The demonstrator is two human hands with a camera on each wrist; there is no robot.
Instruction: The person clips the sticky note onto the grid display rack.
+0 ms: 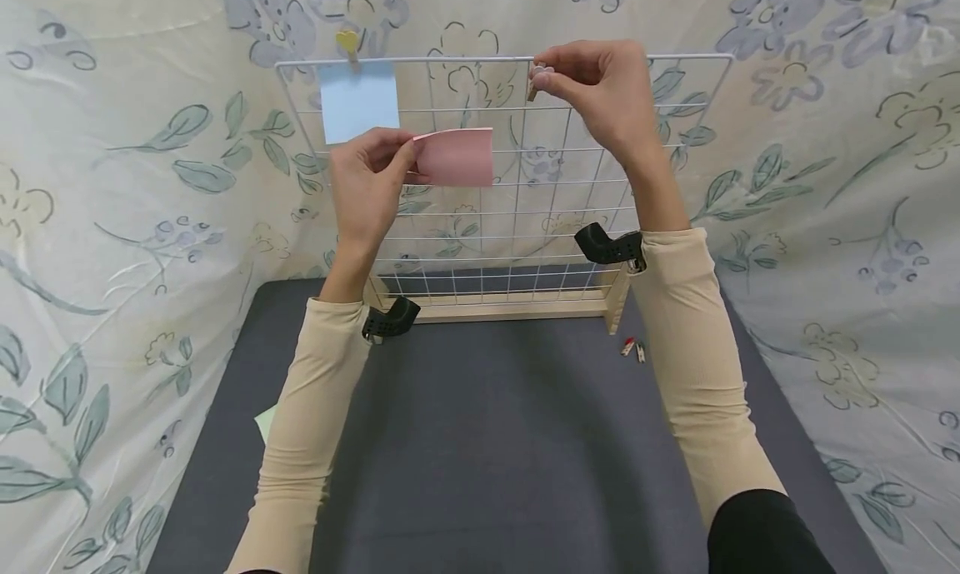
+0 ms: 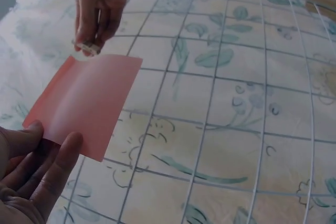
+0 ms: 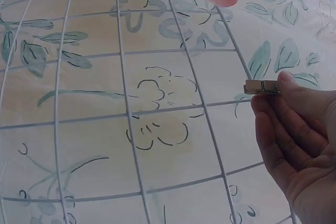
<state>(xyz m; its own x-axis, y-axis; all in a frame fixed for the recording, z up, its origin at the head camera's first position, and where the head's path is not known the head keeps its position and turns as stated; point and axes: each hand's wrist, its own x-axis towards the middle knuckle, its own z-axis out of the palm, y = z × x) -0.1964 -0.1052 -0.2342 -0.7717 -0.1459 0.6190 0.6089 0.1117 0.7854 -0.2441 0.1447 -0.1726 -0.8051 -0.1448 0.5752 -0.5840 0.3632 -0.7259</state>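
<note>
My left hand [image 1: 372, 178] pinches the left edge of a pink sheet of paper [image 1: 457, 159], which bows slightly in front of the white wire grid [image 1: 517, 182]. In the left wrist view the pink paper [image 2: 86, 106] sits between thumb and fingers. Near the grid's top bar, my right hand [image 1: 611, 91] holds a small wooden clothespin [image 1: 534, 87] between thumb and fingers. The right wrist view shows this clothespin [image 3: 261, 86] pointing left, its spring visible. At the grid's upper left, a blue sheet [image 1: 360, 103] hangs from a clothespin with a yellow heart [image 1: 347, 42].
The grid stands in a wooden base [image 1: 510, 310] on a dark grey table [image 1: 480, 457]. Two small clothespins [image 1: 633, 349], one with red on it, lie right of the base. A pale green paper [image 1: 266, 422] shows partly behind the left sleeve. Floral cloth [image 1: 847, 224] surrounds the table.
</note>
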